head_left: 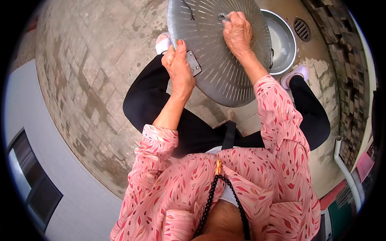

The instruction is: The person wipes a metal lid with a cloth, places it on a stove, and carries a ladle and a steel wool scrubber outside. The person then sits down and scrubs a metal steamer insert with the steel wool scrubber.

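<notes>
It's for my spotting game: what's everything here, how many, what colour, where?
Big round slotted metal disc: 1, grey, top middle
Small crumpled wad: 1, grey, on the disc
Round metal basin: 1, silver, partly behind the disc
Round drain cover: 1, dark, top right
Stacked bricks: many, brown, right
Curved pipe: 1, white, lower right
Flat object: 1, pink, right edge
Paved ground: 1, grey, left
Smooth wall: 1, pale grey, left
Window: 1, dark, in the wall
Beaded necklace: 1, black, bottom middle
Patterned shirt: 1, pink, bottom middle
Trousers: 1 pair, black, middle
Shoes: 2, whitish, beside disc and basin
Left hand: 1, bare, gripping disc's edge
Right hand: 1, bare, on the wad
</notes>
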The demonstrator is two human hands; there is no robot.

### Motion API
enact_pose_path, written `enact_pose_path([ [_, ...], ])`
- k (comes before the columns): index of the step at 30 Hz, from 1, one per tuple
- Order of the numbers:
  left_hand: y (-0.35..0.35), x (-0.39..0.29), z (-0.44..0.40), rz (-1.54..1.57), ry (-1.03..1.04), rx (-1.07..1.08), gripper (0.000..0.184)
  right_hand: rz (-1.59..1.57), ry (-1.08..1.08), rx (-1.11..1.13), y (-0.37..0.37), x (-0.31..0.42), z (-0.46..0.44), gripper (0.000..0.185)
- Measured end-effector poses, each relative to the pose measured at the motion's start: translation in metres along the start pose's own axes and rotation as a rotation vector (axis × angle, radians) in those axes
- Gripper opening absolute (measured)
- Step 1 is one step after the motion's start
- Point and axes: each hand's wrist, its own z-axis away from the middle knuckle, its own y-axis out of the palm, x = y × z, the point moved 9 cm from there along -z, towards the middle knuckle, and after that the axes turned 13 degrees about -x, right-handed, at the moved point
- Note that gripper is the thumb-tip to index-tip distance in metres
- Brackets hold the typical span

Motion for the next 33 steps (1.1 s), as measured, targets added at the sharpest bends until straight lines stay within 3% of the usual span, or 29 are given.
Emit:
enact_pose_path([
  [3, 0.008, -0.008, 0.002, -0.016, 0.013, 0.003, 0.011, -0.446, -0.184, 0.003, -0.011, 0.082, 0.016, 0.014],
  [6, 0.015, -0.019, 0.005, -0.078, 0.064, 0.024, 0.018, -0.57, -0.191, 0.129, 0.007, 0.086, -0.007, 0.012],
  [10, 0.021, -0.028, 0.009, -0.236, 0.17, 0.045, 0.017, -0.505, -0.412, 0.129, 0.012, 0.123, -0.032, 0.014],
  [14, 0.019, -0.039, 0.006, -0.156, 0.275, 0.02, 0.016, -0.596, -0.627, 0.377, -0.008, 0.163, 0.008, 0.02],
  [15, 0.018, -0.035, 0.005, -0.207, 0.197, 0.037, 0.017, -0.553, -0.659, 0.372, 0.003, 0.157, -0.002, 0.02],
  [18, 0.021, -0.03, 0.008, -0.166, 0.107, 0.113, 0.02, -0.256, -0.594, 0.198, 0.038, 0.119, -0.069, 0.01],
  [22, 0.013, -0.034, 0.001, -0.224, 0.192, 0.09, 0.019, -0.537, -0.538, 0.353, 0.005, 0.144, -0.015, 0.019],
  [24, 0.017, -0.028, -0.003, -0.246, 0.273, 0.128, 0.019, -0.603, -0.653, 0.375, -0.008, 0.165, 0.003, 0.019],
  [28, 0.019, -0.041, 0.004, -0.16, 0.188, 0.064, 0.01, -0.365, -0.587, 0.289, 0.032, 0.149, -0.06, 0.014],
  [33, 0.019, -0.047, 0.005, -0.263, 0.353, 0.082, 0.018, -0.498, -0.712, 0.446, 0.006, 0.175, 0.002, 0.013],
])
